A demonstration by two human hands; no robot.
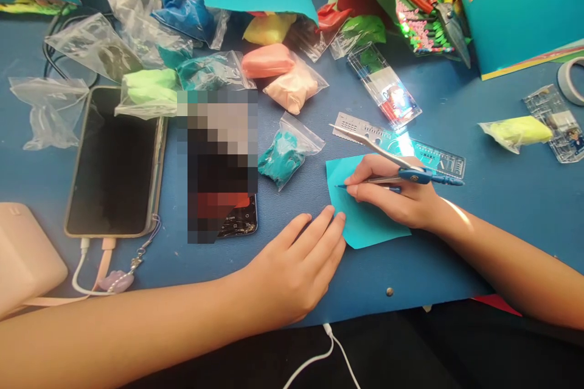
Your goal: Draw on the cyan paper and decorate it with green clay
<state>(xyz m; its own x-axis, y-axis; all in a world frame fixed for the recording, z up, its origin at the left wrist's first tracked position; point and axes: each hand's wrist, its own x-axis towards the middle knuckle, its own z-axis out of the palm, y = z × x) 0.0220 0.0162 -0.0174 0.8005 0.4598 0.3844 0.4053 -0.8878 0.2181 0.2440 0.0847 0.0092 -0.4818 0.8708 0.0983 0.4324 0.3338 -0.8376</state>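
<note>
Left hand (294, 270) flat, right hand (401, 194) pinching.
The left arm (137, 328) and right arm (502, 261) reach in from the sides; the left fingers (314, 236) lie nearly straight, the right fingers (370, 166) bend, tips close together.

On the tabletop (365, 279), the paper (365, 228) lies under the right hand (395, 194), with the compass (414, 175) in that hand and the left hand (303, 261) at the paper's left edge. The ruler (438, 158) lies just behind; the scissors (449, 25) lie farther back. Leftward come a clay bag (283, 155), a cabled phone (116, 164), then a power bank (27, 255); a tape roll (563, 82) sits far right.
</note>
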